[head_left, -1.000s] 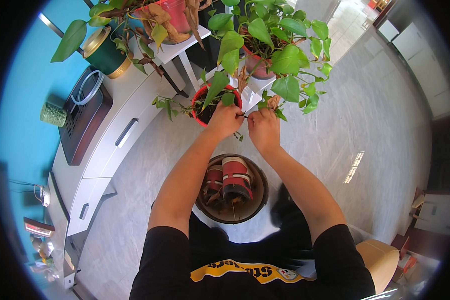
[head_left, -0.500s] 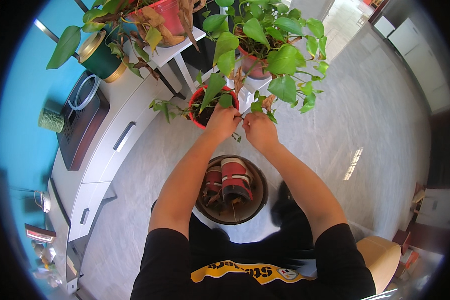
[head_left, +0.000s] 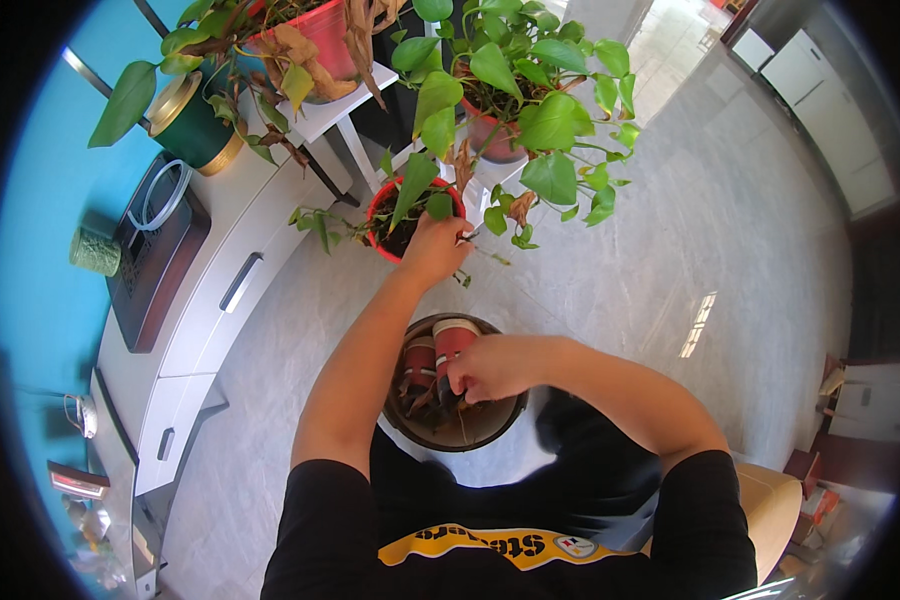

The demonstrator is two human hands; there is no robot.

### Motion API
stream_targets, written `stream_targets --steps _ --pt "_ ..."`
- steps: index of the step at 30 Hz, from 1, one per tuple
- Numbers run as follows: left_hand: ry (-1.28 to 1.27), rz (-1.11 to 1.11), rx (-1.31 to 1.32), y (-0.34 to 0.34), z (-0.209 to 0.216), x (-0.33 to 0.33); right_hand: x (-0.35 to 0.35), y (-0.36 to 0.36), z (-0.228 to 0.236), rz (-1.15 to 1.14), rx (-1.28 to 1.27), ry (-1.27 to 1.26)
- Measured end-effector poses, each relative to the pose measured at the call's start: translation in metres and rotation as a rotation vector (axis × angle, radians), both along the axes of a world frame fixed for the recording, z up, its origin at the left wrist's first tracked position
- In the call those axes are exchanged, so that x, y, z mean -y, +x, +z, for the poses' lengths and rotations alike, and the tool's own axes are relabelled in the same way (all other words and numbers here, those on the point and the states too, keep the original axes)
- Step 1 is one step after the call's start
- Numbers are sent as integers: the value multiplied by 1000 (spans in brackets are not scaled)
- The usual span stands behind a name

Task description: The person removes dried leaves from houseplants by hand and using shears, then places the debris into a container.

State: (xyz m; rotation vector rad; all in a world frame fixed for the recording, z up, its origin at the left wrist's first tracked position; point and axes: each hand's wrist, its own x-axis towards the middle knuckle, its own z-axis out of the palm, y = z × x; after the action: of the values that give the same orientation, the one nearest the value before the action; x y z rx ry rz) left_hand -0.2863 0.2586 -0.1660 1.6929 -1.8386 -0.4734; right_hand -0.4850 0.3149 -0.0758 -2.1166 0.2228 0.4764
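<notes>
My left hand (head_left: 440,248) is closed at the near rim of a small red pot (head_left: 390,245) of dark soil and trailing green vines. Its fingers pinch a thin plant stem (head_left: 492,256), whose end sticks out to the right. Nearer to me, my right hand (head_left: 498,367) hangs over a round bin (head_left: 470,440), its fingers curled together; whatever they hold, if anything, I cannot make out. Inside the bin lie red containers (head_left: 422,362) with white and black bands, among dry brown scraps. The right hand partly covers them.
A large leafy plant (head_left: 550,120) in a pink pot stands beyond the small pot on a white stand. Another potted plant (head_left: 315,50), with withered leaves, is at the far left. A white drawer cabinet (head_left: 195,330) bearing a dark tray (head_left: 160,260) runs along the left.
My right hand has left the small pot, coming back toward me and over the bin. My left hand has stayed at the pot's rim. The view has shifted slightly.
</notes>
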Motion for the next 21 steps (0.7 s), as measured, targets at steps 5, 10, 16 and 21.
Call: stream_targets --steps 5,10,16,21 --pt "176 -44 -278 -29 41 3 56 -25 -3 -465 248 -238" --pt "63 -54 -1116 -66 42 38 113 -17 75 -1057 507 -410" --pt "154 81 -1113 -87 83 62 139 -21 97 -994 562 -968" --pt "90 142 -1246 -92 104 63 155 -26 78 -838 499 -1313"
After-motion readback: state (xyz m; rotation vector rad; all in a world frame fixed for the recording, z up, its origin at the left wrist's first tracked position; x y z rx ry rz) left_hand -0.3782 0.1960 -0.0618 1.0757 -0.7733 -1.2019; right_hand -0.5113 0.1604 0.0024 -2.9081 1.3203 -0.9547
